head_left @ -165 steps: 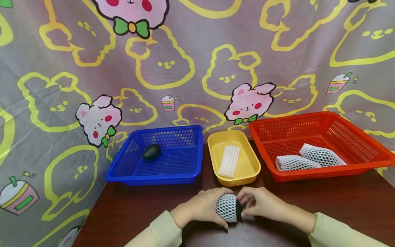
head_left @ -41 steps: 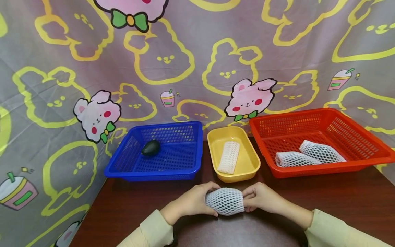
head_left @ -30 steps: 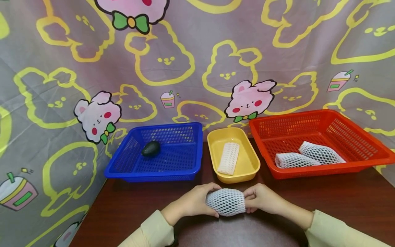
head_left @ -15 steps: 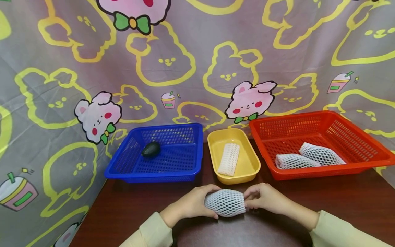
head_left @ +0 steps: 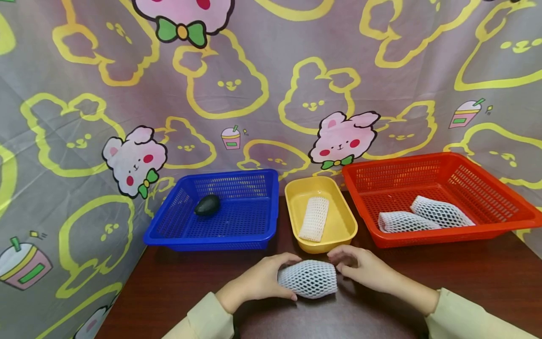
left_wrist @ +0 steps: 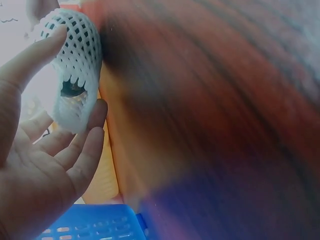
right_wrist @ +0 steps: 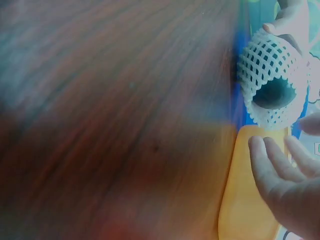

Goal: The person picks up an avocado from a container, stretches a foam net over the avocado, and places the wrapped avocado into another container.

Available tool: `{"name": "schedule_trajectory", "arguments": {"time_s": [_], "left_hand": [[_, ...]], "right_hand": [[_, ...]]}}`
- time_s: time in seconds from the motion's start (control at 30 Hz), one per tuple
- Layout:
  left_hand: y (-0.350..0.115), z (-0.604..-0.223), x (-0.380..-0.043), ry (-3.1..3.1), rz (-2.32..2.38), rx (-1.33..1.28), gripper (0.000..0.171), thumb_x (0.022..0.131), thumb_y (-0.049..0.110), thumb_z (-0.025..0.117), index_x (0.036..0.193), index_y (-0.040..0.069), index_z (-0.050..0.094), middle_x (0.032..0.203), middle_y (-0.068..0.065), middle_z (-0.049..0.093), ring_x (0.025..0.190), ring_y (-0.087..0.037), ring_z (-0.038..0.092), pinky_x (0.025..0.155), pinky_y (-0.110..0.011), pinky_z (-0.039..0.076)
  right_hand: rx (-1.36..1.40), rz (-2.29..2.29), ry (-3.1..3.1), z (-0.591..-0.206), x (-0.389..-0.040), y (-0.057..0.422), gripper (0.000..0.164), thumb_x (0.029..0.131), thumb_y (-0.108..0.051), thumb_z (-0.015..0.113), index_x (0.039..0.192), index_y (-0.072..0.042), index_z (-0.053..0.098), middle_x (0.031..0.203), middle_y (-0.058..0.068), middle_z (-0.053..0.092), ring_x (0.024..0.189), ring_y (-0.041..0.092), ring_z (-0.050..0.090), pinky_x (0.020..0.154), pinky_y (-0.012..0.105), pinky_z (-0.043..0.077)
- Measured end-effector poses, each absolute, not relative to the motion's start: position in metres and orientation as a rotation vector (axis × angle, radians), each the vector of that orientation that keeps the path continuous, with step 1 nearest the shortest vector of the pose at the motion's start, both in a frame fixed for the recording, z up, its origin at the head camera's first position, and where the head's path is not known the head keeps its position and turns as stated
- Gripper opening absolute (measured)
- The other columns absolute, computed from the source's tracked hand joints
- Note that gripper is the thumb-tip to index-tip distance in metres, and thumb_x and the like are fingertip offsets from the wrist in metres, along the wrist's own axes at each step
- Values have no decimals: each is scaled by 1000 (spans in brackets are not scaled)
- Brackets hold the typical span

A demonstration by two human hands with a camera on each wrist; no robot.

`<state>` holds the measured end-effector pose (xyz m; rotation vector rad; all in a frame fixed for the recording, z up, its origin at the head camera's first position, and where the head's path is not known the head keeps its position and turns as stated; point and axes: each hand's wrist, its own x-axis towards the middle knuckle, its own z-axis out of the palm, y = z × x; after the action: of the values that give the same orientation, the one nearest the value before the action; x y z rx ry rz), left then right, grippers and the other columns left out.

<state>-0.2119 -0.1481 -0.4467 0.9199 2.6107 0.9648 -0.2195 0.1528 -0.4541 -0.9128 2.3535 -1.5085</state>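
A dark green avocado wrapped in a white foam net sleeve (head_left: 311, 280) lies on its side low over the table. My left hand (head_left: 260, 280) grips its left end, thumb in front and fingers behind. At the sleeve's right end my right hand (head_left: 366, 268) is off it, fingers loosely bent with nothing between them. The right wrist view looks into the open mouth of the foam net, where the dark avocado (right_wrist: 275, 94) sits inside. Through the net's other end, the left wrist view shows a bit of the dark skin (left_wrist: 72, 89).
Behind the hands stand a blue basket (head_left: 211, 242) with one bare avocado (head_left: 207, 205), a yellow tray (head_left: 345, 221) holding a flat foam net (head_left: 315, 219), and a red basket (head_left: 466, 230) with two netted avocados (head_left: 440, 213). A patterned cloth (head_left: 271, 94) hangs behind the dark wooden table (head_left: 169, 292).
The foam net was drawn rightward over the avocado, covering its bare right end. My right hand then let go of the net's edge and moved slightly up and away. The left hand keeps its grip.
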Motion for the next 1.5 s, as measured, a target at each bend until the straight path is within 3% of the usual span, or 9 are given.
{"name": "schedule_trajectory", "arguments": {"time_s": [0.1, 0.2, 0.37, 0.53, 0.67, 0.93, 1.5], "left_hand": [[-150, -445, -212, 2601, 975, 912, 75, 73, 24, 96, 137, 13, 59, 126, 2, 67, 112, -5, 60, 101, -29, 47], [-152, -445, -212, 2594, 980, 906, 74, 73, 24, 95, 137, 12, 59, 127, 2, 67, 113, -5, 60, 102, -31, 47], [-156, -447, -211, 2592, 982, 903, 74, 74, 23, 95, 138, 12, 58, 126, 3, 67, 112, -6, 60, 100, -31, 48], [-164, -449, -211, 2587, 983, 888, 76, 73, 24, 95, 139, 12, 58, 119, 6, 68, 100, -4, 61, 91, -28, 51], [-171, -447, -211, 2565, 992, 862, 79, 72, 23, 96, 140, 12, 57, 115, 6, 66, 94, -6, 62, 87, -28, 52], [-182, -444, -209, 2559, 1000, 862, 78, 73, 21, 95, 140, 11, 56, 118, 2, 66, 98, -11, 64, 87, -31, 53], [-183, -435, -212, 2567, 985, 847, 77, 74, 19, 95, 139, 7, 57, 119, -5, 68, 99, -15, 65, 89, -35, 54]], "right_hand": [[-978, -1540, 2268, -454, -218, 149, 34, 100, -7, 64, 130, 9, 58, 126, 23, 64, 110, 15, 65, 88, 26, 53], [-1037, -1533, 2192, -454, -215, 144, 49, 99, -13, 69, 138, 9, 51, 136, 26, 58, 119, 15, 60, 93, 27, 53], [-1049, -1413, 2272, -458, -212, 136, 78, 85, -26, 86, 147, -2, 46, 140, 17, 54, 119, 14, 56, 96, 29, 50], [-1120, -1285, 2404, -462, -211, 128, 91, 74, -32, 94, 149, -13, 46, 138, 8, 55, 119, 18, 54, 100, 31, 45], [-1184, -1253, 2427, -466, -213, 123, 91, 72, -28, 95, 148, -13, 48, 137, 8, 56, 119, 19, 54, 100, 33, 46], [-1179, -1230, 2463, -468, -214, 118, 89, 70, -23, 95, 146, -14, 50, 136, 8, 56, 117, 20, 55, 98, 36, 47], [-1089, -1301, 2355, -464, -217, 116, 80, 75, -16, 91, 143, -11, 49, 130, 9, 58, 108, 19, 59, 89, 31, 50]]}}
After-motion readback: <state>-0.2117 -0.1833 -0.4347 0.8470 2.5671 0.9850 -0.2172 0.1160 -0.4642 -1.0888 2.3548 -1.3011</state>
